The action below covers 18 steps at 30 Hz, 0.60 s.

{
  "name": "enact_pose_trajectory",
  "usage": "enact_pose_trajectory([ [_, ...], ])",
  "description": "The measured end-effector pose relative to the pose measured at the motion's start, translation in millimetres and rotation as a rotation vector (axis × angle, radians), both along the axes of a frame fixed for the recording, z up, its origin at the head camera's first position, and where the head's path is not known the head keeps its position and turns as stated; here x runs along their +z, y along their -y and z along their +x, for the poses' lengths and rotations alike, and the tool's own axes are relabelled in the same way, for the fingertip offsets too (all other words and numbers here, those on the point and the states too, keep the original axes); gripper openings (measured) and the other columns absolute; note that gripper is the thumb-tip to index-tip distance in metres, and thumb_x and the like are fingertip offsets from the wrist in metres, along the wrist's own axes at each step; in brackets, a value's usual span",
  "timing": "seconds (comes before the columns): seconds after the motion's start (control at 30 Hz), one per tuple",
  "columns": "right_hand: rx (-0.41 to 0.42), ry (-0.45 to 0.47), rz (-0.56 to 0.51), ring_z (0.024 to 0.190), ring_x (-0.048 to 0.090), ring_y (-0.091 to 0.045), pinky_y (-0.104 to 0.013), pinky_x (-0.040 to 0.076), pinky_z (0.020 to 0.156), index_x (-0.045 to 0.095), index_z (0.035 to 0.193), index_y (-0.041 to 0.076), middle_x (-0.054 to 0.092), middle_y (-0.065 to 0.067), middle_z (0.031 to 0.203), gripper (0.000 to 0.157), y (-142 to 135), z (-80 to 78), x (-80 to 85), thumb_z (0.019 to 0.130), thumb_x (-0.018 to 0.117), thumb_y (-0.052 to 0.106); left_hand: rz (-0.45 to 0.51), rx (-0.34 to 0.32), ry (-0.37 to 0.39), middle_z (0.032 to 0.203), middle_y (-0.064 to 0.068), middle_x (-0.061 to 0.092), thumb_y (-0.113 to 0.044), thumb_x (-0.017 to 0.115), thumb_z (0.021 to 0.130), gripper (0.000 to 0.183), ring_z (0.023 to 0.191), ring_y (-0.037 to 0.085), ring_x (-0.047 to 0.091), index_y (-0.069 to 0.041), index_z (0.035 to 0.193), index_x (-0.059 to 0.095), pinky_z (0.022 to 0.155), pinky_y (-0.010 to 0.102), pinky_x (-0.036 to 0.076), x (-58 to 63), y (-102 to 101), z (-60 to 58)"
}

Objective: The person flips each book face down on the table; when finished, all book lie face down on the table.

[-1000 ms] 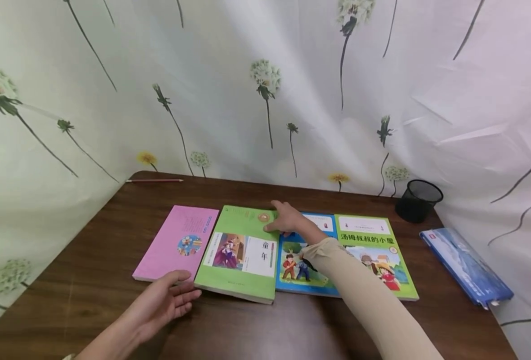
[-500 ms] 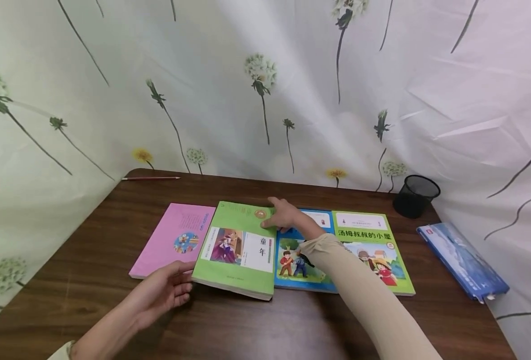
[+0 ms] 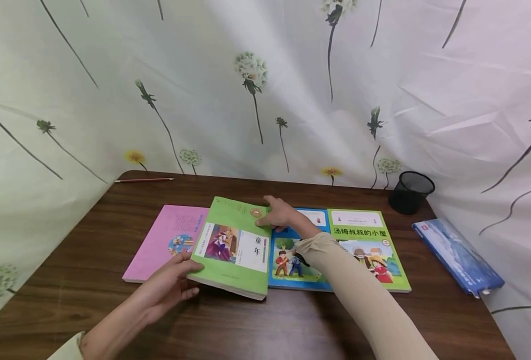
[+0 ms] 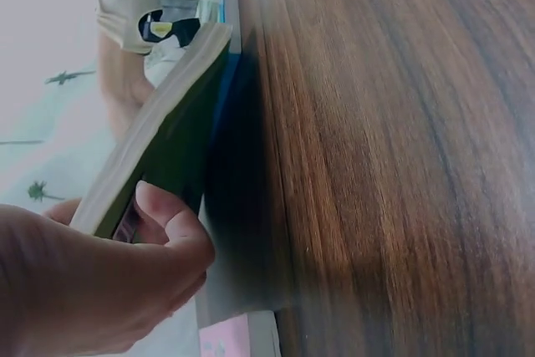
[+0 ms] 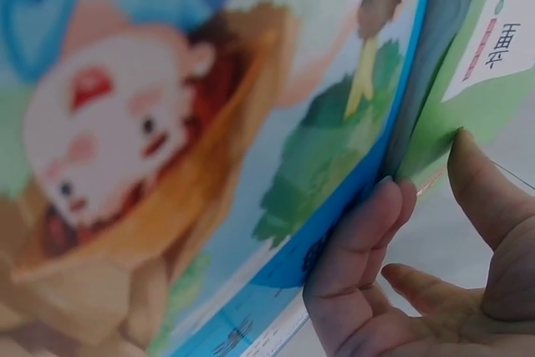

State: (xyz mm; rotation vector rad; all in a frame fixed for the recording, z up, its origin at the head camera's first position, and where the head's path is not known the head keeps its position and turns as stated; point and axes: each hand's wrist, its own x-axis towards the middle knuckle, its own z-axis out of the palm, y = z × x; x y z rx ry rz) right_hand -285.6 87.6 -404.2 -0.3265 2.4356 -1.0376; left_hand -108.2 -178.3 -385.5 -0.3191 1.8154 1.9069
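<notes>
A green paperback book (image 3: pixel 234 247) lies tilted in the head view, its lower left side raised off the table and overlapping the pink book (image 3: pixel 150 250). My left hand (image 3: pixel 168 282) grips its lower left corner; in the left wrist view fingers show against the book's dark underside. At the upper right edge, my right hand (image 3: pixel 283 215) pinches the same book, thumb on the cover and fingertips at the edge beside the blue book (image 3: pixel 299 265). In the right wrist view the blue book's picture looms large. Right of it lies a yellow-green book (image 3: pixel 369 232).
A black mesh pen holder (image 3: pixel 409 195) stands at the back right. Near the right edge lies a blue-and-white pack (image 3: pixel 456 257). A red pencil (image 3: pixel 144 180) rests at the back left of the brown wooden table (image 3: pixel 229 330), before a dandelion-print curtain (image 3: pixel 211 100).
My left hand has gone from beside the green book to gripping its corner. The book's left side has risen and covers more of the pink book. My right hand stays at the upper right edge.
</notes>
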Motion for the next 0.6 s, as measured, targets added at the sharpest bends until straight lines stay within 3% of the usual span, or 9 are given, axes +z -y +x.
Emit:
enact_pose_trajectory([
  [0.1, -0.011, -0.024, 0.014, 0.060, 0.045, -0.016, -0.028, 0.047, 0.055, 0.016, 0.161, 0.016, 0.048, -0.004, 0.073, 0.089, 1.8, 0.6, 2.4, 0.093, 0.072, 0.029, 0.005, 0.020, -0.015, 0.102, -0.004, 0.064, -0.020, 0.058, 0.098, 0.041, 0.092, 0.014, 0.059, -0.013, 0.131, 0.034, 0.082, 0.031, 0.050, 1.6, -1.7, -1.8],
  [0.27, -0.012, -0.053, 0.027, 0.056, 0.042, -0.015, -0.028, 0.043, 0.051, 0.017, 0.161, 0.016, 0.046, 0.000, 0.067, 0.089, 5.8, 1.6, 4.5, 0.093, 0.072, 0.031, -0.017, 0.054, -0.021, 0.099, -0.005, 0.064, -0.019, 0.058, 0.097, 0.043, 0.089, 0.013, 0.060, -0.012, 0.131, 0.032, 0.080, 0.030, 0.050, 3.7, 0.0, -1.7],
  [0.6, -0.029, -0.049, 0.032, 0.061, 0.047, -0.015, -0.028, 0.043, 0.052, 0.017, 0.161, 0.015, 0.055, -0.004, 0.080, 0.091, 7.5, 8.1, -1.2, 0.092, 0.071, 0.036, -0.073, 0.064, -0.044, 0.098, -0.002, 0.064, -0.022, 0.059, 0.097, 0.046, 0.088, 0.014, 0.060, -0.010, 0.135, 0.035, 0.078, 0.027, 0.051, 7.6, 5.3, 1.4],
])
